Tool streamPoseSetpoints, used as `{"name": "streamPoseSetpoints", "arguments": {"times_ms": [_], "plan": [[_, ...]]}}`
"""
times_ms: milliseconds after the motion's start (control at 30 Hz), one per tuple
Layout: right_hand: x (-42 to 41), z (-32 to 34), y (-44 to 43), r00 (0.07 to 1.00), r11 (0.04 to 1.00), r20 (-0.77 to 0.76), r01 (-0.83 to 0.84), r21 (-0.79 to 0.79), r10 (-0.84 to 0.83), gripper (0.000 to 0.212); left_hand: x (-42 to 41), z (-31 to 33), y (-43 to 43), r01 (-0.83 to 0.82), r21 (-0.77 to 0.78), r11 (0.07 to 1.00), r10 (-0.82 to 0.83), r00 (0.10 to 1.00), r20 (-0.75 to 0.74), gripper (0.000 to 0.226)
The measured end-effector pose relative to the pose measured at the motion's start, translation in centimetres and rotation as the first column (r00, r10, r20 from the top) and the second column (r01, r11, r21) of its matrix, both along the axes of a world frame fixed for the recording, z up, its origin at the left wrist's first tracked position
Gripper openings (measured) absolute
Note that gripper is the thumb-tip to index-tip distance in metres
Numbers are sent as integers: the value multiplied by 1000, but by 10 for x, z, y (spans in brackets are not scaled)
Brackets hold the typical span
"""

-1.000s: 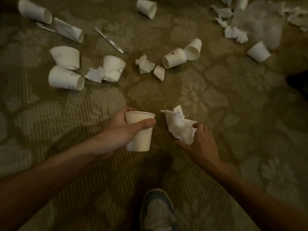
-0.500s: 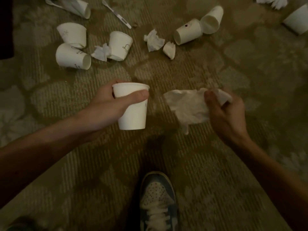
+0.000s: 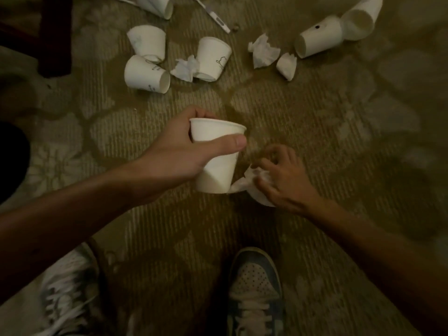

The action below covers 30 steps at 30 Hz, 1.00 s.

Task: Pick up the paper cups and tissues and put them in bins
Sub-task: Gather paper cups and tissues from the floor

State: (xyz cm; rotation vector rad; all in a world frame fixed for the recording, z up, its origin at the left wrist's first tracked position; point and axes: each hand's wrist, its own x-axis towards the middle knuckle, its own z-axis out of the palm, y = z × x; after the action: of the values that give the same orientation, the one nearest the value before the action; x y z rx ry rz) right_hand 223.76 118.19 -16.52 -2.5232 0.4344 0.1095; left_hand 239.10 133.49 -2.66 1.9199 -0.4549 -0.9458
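- Left hand (image 3: 179,151) gripped a smooth white paper cup (image 3: 215,163): thumb across the front below the rolled rim, fingers behind. Cup was mouth-up, slightly tilted, above the carpet (image 3: 339,132).
- Right hand (image 3: 283,175), fingers curled, pinched a soft crumpled tissue (image 3: 247,183), which touched the cup's lower right edge.
- Carpet was ribbed, olive, with pale flower shapes.
- Three tapered cups (image 3: 145,73) lay tipped at upper left, a wrinkled tissue scrap (image 3: 185,69) among them.
- Two tissue wads (image 3: 264,50) sat mid-top, apart from both hands.
- Two touching cups (image 3: 320,38) lay on their sides, upper right.
- Thin white plastic stick (image 3: 213,15) at top.
- Laced sneaker (image 3: 254,287) with perforated toe at bottom, blurred sneaker (image 3: 65,287) bottom left.
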Motion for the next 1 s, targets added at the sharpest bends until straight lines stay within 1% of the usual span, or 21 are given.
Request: {"name": "streamPoseSetpoints", "arguments": {"times_ms": [67, 133, 167, 233, 333, 400, 433, 500, 533, 567, 600, 633, 667, 700, 733, 800, 867, 933, 1000], "plan": [[12, -8, 10, 991, 992, -53, -124, 13, 125, 76, 6, -4, 5, -9, 33, 999, 9, 1000, 5, 62], [17, -18, 17, 950, 949, -115, -300, -92, 289, 90, 10, -10, 12, -27, 44, 999, 27, 1000, 2, 60], [17, -23, 19, 929, 920, -144, -362, -150, 342, 90, 12, -13, 17, -30, 48, 998, 30, 1000, -2, 58], [13, -30, 18, 923, 897, -139, -383, -222, 360, 80, 14, -20, 24, -20, 71, 997, 21, 1000, -5, 56], [8, -38, 21, 947, 914, 14, -307, -266, 322, 53, 13, -29, 32, 4, 97, 995, -3, 1000, -8, 68], [9, -39, 25, 959, 937, 115, -221, -270, 259, 38, 14, -35, 34, 12, 108, 994, -10, 1000, -16, 70], [11, -38, 26, 966, 953, 146, -173, -248, 213, 35, 16, -37, 35, 12, 106, 994, -9, 1000, -25, 70], [19, -30, 29, 975, 986, 195, -82, -146, 110, 33, 23, -41, 36, 6, 93, 996, -1, 999, -49, 71], [25, -24, 31, 975, 996, 215, -33, -86, 51, 34, 27, -42, 37, 2, 88, 996, 4, 998, -62, 72], [33, -18, 34, 974, 998, 224, 31, -52, -19, 39, 32, -43, 38, -3, 81, 997, 9, 997, -74, 74], [41, -12, 37, 971, 993, 220, 108, -49, -95, 47, 37, -44, 39, -8, 72, 997, 14, 996, -84, 75], [51, -5, 39, 964, 980, 196, 194, -53, -180, 56, 43, -45, 40, -9, 63, 998, 15, 996, -89, 76], [61, 2, 42, 950, 960, 153, 279, -25, -272, 66, 50, -45, 41, -8, 51, 999, 13, 996, -93, 75], [70, 7, 44, 927, 934, 112, 354, 57, -358, 74, 57, -46, 43, -9, 37, 999, 13, 995, -98, 74], [79, 11, 45, 893, 889, 84, 425, 172, -443, 77, 65, -48, 44, -18, 20, 1000, 20, 994, -105, 72], [98, 20, 48, 807, 750, 41, 528, 398, -589, 64, 82, -52, 48, -59, -11, 998, 57, 989, -135, 70], [116, 29, 53, 701, 544, -48, 593, 593, -712, 46, 97, -57, 55, -115, -34, 993, 105, 972, -208, 71], [132, 39, 58, 619, 337, -193, 631, 699, -761, 34, 109, -60, 62, -158, -56, 986, 132, 939, -319, 72], [150, 52, 62, 586, 182, -294, 618, 765, -755, 31, 118, -59, 71, -214, -84, 973, 157, 886, -435, 73]]}}
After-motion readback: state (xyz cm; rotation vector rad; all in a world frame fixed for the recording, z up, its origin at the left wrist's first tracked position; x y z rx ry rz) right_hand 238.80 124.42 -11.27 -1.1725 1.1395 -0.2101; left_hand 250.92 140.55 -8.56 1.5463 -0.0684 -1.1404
